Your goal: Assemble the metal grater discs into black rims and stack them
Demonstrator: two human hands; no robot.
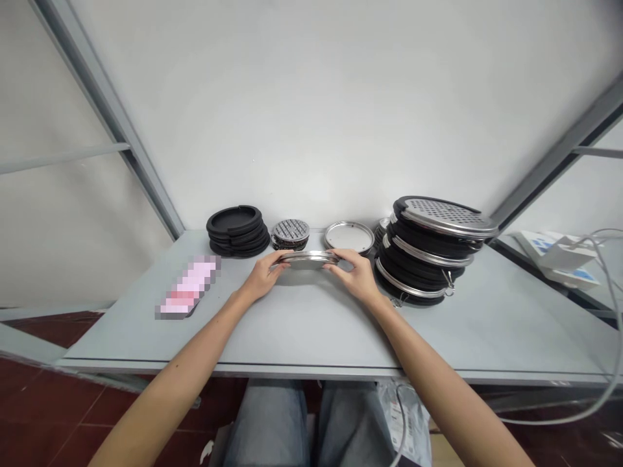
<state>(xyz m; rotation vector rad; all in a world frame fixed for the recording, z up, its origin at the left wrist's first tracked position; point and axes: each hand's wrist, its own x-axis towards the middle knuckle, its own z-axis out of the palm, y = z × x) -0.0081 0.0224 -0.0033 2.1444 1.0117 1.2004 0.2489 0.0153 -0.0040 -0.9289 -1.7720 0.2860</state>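
Note:
Both of my hands grip one round, shallow metal disc (309, 256) by its opposite edges, nearly level above the table. My left hand (267, 271) pinches its left rim, thumb below and fingers on top. On the right rim my right hand (354, 271) is closed the same way. Behind the disc lie a stack of patterned metal discs (291, 229) and a round silver plate with a raised rim (349, 236). To the left sits a pile of black rings (237, 228); to the right rises a tall stack of black and metal round pieces (428, 250).
A pixelated, phone-shaped item (189, 287) lies on the left of the grey table (311, 337). Partly hidden small metal pieces (382, 228) stand behind the tall stack. A white cable (614, 311) hangs at the right, near a white box (567, 253). A wall closes the back.

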